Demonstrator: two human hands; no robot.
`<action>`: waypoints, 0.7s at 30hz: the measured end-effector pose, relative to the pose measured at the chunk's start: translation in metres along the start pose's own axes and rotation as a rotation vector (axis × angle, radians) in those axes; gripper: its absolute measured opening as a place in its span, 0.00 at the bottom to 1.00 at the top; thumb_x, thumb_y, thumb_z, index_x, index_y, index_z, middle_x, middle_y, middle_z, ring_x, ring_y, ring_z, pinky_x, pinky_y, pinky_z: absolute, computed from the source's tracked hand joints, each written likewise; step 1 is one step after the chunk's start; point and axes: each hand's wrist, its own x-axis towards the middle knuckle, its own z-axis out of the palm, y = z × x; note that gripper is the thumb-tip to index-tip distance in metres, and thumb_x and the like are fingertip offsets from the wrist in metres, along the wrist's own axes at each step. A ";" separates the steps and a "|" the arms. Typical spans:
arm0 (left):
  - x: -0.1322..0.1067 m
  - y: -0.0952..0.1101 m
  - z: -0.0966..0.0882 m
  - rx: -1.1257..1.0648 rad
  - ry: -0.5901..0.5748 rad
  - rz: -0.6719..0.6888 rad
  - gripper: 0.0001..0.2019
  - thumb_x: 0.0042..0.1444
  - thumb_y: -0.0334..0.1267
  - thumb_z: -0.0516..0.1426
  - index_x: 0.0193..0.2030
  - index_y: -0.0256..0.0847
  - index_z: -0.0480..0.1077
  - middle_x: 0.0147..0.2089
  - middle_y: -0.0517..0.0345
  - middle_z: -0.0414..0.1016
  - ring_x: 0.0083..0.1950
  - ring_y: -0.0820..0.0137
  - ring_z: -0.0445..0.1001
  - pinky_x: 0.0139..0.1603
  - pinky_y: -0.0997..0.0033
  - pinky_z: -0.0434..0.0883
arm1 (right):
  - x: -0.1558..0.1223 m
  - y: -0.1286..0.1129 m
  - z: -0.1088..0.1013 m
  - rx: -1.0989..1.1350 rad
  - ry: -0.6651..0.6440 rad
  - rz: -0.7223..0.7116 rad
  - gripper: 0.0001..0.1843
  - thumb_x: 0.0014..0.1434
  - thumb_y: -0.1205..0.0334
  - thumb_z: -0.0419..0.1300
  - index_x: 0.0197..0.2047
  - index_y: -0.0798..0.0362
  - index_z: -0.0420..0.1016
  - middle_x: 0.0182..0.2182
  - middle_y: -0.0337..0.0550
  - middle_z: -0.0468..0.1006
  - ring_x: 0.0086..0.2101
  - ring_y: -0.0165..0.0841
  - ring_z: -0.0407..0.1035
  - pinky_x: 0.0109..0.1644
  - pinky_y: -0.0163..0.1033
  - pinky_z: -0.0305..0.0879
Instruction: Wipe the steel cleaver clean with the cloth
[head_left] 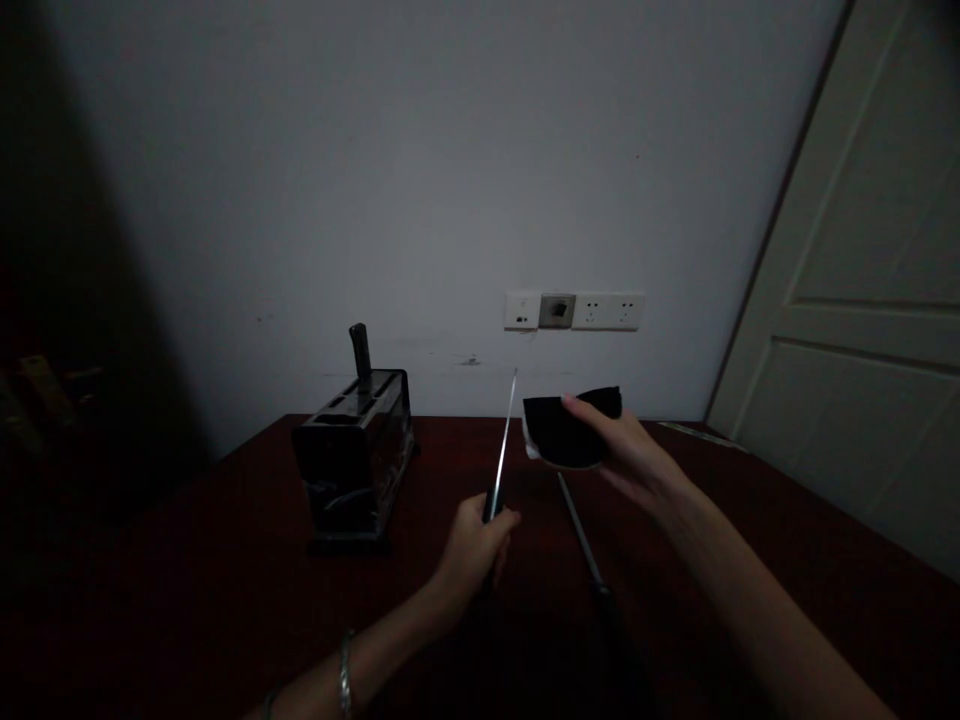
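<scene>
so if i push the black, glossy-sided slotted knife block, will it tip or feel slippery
The black, glossy-sided, slotted knife block seems unlikely to tip lengthwise, given its long body. Its shiny walls might feel slippery. The one slim black handle sticking up probably won't make it top-heavy.

The knife (506, 430) is showing smooth, shiny metal, the pad (566, 432) is looking matt and cloth-like, the knife block (351, 462) is gleaming like glossy plastic, and the table (450, 455) is appearing like smooth wood.
</scene>
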 end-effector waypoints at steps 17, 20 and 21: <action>-0.005 0.002 0.004 -0.070 -0.081 -0.070 0.11 0.45 0.41 0.53 0.20 0.40 0.55 0.10 0.71 0.54 0.08 0.81 0.51 0.08 0.80 0.52 | -0.025 0.007 0.021 -1.030 -0.499 -0.557 0.14 0.45 0.78 0.50 0.34 0.53 0.63 0.32 0.42 0.70 0.33 0.31 0.64 0.34 0.35 0.55; -0.006 0.003 0.005 -0.062 -0.077 -0.064 0.11 0.46 0.42 0.54 0.21 0.40 0.56 0.10 0.71 0.54 0.08 0.81 0.52 0.09 0.80 0.52 | -0.025 0.006 0.022 -1.016 -0.519 -0.545 0.12 0.46 0.77 0.51 0.33 0.53 0.63 0.31 0.41 0.69 0.31 0.30 0.62 0.33 0.34 0.54; -0.006 0.003 0.005 -0.062 -0.078 -0.057 0.11 0.46 0.42 0.54 0.21 0.40 0.56 0.10 0.71 0.54 0.08 0.81 0.52 0.09 0.80 0.52 | -0.025 0.006 0.021 -1.016 -0.517 -0.547 0.11 0.46 0.77 0.51 0.32 0.53 0.63 0.31 0.41 0.69 0.31 0.30 0.62 0.32 0.34 0.53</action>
